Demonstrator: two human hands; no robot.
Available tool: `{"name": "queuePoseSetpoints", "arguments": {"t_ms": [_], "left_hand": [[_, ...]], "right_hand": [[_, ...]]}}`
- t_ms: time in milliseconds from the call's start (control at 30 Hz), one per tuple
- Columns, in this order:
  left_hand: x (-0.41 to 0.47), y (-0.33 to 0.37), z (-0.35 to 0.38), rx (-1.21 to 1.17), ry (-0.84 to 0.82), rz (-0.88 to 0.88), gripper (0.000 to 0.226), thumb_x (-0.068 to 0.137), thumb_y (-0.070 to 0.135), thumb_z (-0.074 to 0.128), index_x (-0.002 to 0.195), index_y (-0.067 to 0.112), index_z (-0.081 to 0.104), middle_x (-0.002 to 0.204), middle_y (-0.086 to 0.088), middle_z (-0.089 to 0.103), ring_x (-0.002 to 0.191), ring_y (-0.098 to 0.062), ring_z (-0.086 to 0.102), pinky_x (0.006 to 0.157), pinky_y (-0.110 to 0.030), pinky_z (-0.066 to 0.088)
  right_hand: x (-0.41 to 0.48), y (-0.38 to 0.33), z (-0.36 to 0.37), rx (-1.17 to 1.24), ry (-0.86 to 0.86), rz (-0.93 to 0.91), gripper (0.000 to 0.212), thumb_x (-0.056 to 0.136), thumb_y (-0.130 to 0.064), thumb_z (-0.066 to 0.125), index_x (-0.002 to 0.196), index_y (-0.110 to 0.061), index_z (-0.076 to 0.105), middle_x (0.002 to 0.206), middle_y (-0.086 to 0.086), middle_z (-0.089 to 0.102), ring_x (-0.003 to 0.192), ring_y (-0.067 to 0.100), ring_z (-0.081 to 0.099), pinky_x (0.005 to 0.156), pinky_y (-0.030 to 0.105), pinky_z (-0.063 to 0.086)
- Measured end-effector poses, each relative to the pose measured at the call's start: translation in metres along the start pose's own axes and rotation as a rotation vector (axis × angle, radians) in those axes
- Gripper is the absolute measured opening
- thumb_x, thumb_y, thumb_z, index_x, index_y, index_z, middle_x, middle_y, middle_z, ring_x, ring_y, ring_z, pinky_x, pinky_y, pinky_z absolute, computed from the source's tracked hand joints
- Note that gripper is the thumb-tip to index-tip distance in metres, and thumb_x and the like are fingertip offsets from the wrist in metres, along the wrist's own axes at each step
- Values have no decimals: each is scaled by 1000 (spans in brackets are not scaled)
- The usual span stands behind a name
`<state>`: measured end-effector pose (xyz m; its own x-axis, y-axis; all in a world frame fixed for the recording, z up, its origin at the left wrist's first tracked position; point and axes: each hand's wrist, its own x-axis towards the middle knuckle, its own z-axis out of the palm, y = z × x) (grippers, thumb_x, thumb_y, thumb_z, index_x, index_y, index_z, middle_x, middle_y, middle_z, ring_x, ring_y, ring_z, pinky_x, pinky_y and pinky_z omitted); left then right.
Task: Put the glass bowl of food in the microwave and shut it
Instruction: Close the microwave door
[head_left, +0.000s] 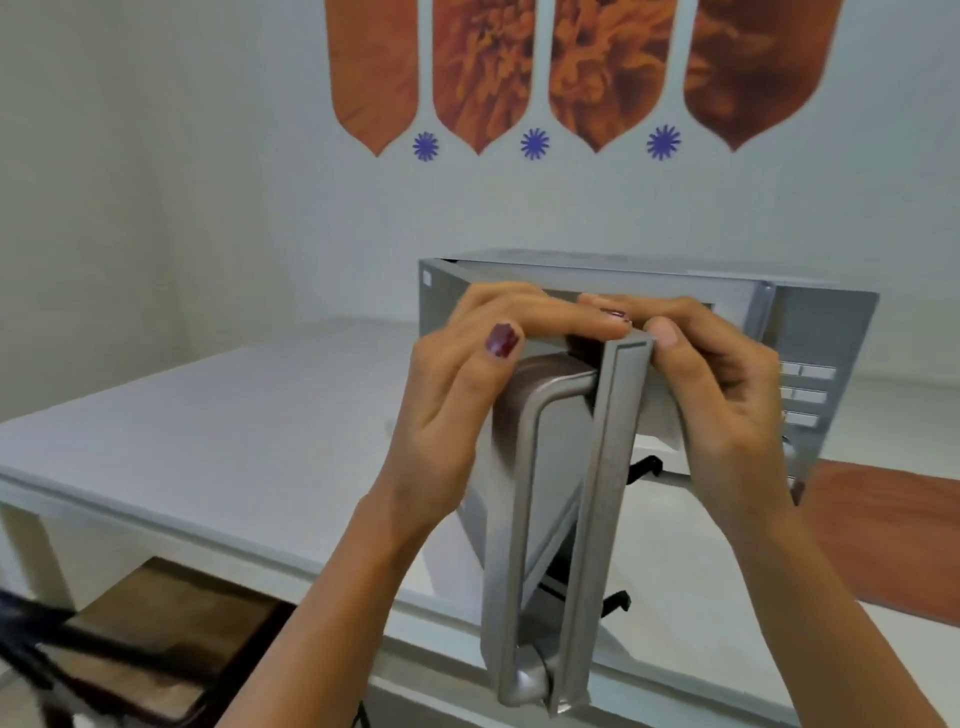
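Both hands grip the top edge of the open microwave door (576, 499): left hand (457, 395) fingers curled over it, right hand (727, 395) pinching its corner. The microwave (821, 332) sits toward the counter's (208, 441) back right.

A pale grey table (218, 415) with a raised edge along its near side carries a silver microwave (821, 332) toward its far right part, while an orange-brown mat (893, 540) lies flat on the surface just right of it

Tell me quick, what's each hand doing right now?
Left hand: closed on the top edge of the microwave door.
Right hand: closed on the same edge.
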<state>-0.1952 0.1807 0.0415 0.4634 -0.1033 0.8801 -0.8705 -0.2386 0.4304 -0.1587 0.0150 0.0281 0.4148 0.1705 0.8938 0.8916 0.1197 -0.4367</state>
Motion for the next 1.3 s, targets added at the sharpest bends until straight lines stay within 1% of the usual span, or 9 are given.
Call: {"name": "queuePoseSetpoints", "arguments": {"t_ms": [100, 233, 400, 667, 767, 833, 933, 1100, 1300], "left_hand": [[-5, -9, 20, -63, -6, 181, 46, 99, 18, 22, 109, 11, 66, 111, 0, 68, 112, -21, 61, 100, -35, 43], [24, -32, 45, 72, -32, 125, 41, 100, 19, 27, 115, 19, 66, 116, 7, 68, 116, -12, 60, 103, -41, 44], [49, -51, 69, 260, -144, 167, 36, 98, 27, 40, 123, 22, 66, 125, 11, 68, 118, -1, 59, 104, -36, 41], [77, -85, 125, 540, -186, 132, 35, 97, 19, 43, 128, 21, 59, 128, 9, 65, 121, -11, 55, 105, -24, 28], [86, -102, 139, 637, -189, 132, 37, 98, 21, 42, 132, 23, 55, 132, 9, 62, 123, -10, 53, 108, -25, 27], [91, -112, 147, 656, -182, 129, 38, 97, 21, 43, 133, 23, 53, 132, 8, 61, 124, -11, 52, 110, -27, 26], [98, -125, 158, 683, -179, 112, 42, 92, 23, 48, 134, 22, 51, 133, 6, 60, 126, -14, 50, 112, -30, 24], [110, -140, 170, 695, -179, 74, 45, 88, 24, 52, 133, 19, 52, 133, 2, 60, 127, -16, 49, 115, -33, 22], [117, -150, 178, 745, -158, 103, 42, 85, 23, 47, 125, 15, 55, 122, -1, 63, 120, -18, 53, 114, -31, 24]], "right_hand": [[-7, 1, -22, -52, 133, 2, 23, 98, -21, 48, 106, -21, 71, 101, -6, 74, 96, 21, 68, 83, 24, 51], [-26, 8, -40, -307, 381, -26, 20, 98, -18, 51, 101, -15, 71, 102, 3, 71, 103, 22, 67, 90, 35, 52], [-49, 17, -47, -721, 685, -81, 19, 98, -13, 48, 96, -14, 67, 94, 2, 63, 89, 12, 60, 77, 20, 47], [-56, 60, -54, -798, 603, 200, 28, 99, -27, 43, 97, -8, 62, 85, 1, 61, 71, 7, 54, 64, 4, 42], [-52, 81, -56, -703, 555, 317, 22, 102, -31, 38, 91, -26, 56, 72, 3, 58, 63, 18, 57, 55, 15, 48], [-47, 93, -57, -525, 548, 457, 25, 99, -45, 35, 92, -34, 57, 81, 14, 65, 74, 29, 65, 65, 36, 57], [-36, 113, -67, -325, 606, 625, 61, 85, -61, 34, 114, -16, 62, 88, 9, 71, 77, 17, 71, 65, 28, 61], [-27, 140, -81, -328, 631, 619, 46, 92, -51, 35, 77, -15, 59, 64, 5, 61, 48, 5, 59, 47, 15, 52], [-20, 157, -86, -368, 667, 588, 44, 100, -40, 36, 68, -16, 54, 57, 1, 55, 41, 4, 53, 43, 12, 46]]}}
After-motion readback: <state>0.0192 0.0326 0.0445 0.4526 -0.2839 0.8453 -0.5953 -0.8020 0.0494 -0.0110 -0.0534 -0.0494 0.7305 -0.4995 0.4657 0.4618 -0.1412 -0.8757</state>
